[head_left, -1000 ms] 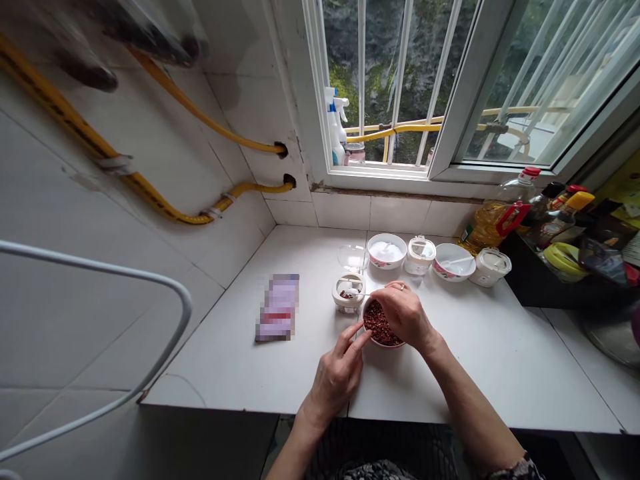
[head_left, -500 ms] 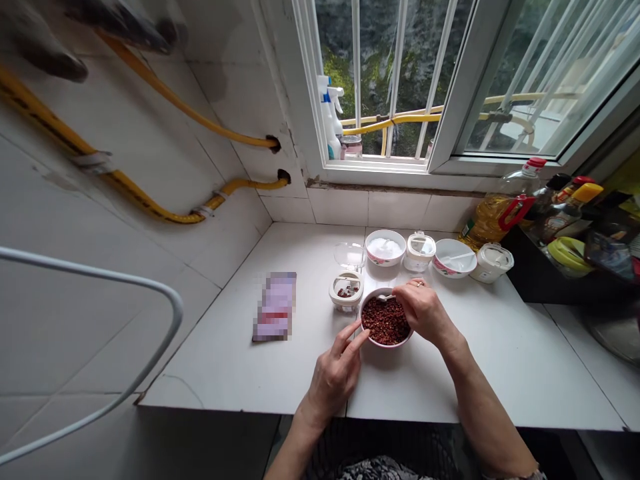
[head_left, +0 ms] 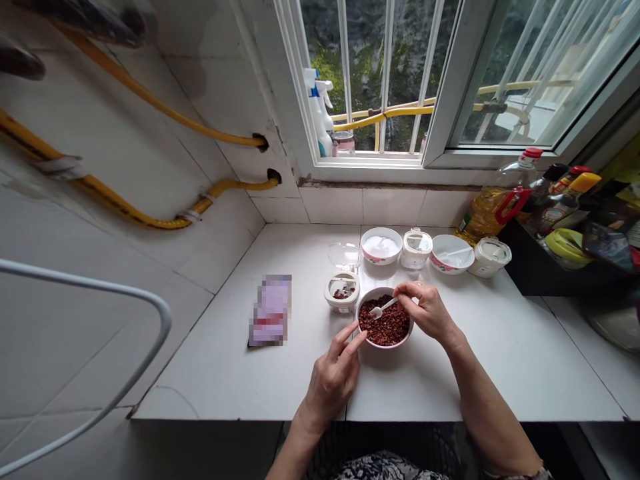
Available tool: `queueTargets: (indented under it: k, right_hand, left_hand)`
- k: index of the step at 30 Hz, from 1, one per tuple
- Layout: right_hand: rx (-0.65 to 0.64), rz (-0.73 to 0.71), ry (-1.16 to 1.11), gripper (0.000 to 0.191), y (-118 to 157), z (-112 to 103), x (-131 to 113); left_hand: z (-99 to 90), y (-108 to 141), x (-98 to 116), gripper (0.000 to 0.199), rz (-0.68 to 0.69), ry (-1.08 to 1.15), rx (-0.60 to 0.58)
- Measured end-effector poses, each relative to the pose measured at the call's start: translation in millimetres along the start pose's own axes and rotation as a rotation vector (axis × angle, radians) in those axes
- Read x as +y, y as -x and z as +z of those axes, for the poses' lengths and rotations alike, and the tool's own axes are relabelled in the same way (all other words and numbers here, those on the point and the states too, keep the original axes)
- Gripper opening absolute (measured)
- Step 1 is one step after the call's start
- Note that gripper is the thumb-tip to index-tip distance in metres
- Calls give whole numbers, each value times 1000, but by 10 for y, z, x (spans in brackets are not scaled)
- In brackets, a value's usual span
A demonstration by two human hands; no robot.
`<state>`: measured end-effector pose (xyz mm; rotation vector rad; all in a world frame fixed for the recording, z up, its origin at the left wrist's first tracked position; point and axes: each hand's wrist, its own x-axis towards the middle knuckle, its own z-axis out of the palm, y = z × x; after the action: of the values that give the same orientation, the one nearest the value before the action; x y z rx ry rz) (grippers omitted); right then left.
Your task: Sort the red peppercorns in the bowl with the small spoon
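Note:
A bowl full of dark red Sichuan peppercorns rests on the white counter. My left hand steadies its near left side, with the thumb and fingers at the rim. Between its pinched fingers, my right hand has a small white spoon. The spoon's tip lies on the peppercorns, left of the bowl's middle. Just beyond the bowl's left side stands a seasoning jar with its clear lid raised and some peppercorns inside.
Along the back stand a bowl of white grains, a lidded jar, a bowl with a white spoon and another jar. A purple packet lies left. An oil bottle stands at the back right.
My right hand has drawn the spoon nearer, from the bowl's far edge onto the peppercorns, and more of the spoon shows. My left hand stays at the rim. The view has shifted slightly.

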<state>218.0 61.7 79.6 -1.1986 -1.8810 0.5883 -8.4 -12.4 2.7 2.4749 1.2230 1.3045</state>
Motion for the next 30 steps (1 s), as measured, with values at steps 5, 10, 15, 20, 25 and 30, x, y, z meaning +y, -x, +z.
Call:
queueTargets:
  k: [5,10,15,20,25,30]
  right_hand:
    - [-12,107,-80,18,-12,-14,0]
    - [-37,293,-263,14,-22,-15,1]
    - [-5,415,-386,12,-37,-7,1]
    - [55,460,-530,11,-69,-55,18]
    - [126,459,-628,13,-85,-55,-10]
    - [263,251,-522,15,-54,130,-164]
  left_hand:
    - [-7,8,-4,51,0,7,-7]
    - [-14,19,-10,51,0,5,-15]
    - [-19,24,-11,49,7,16,-15]
    - [-10,24,-12,50,10,27,-14]
    - [-2,30,-13,50,11,26,-15]
    - [-7,36,-17,51,9,18,-27]
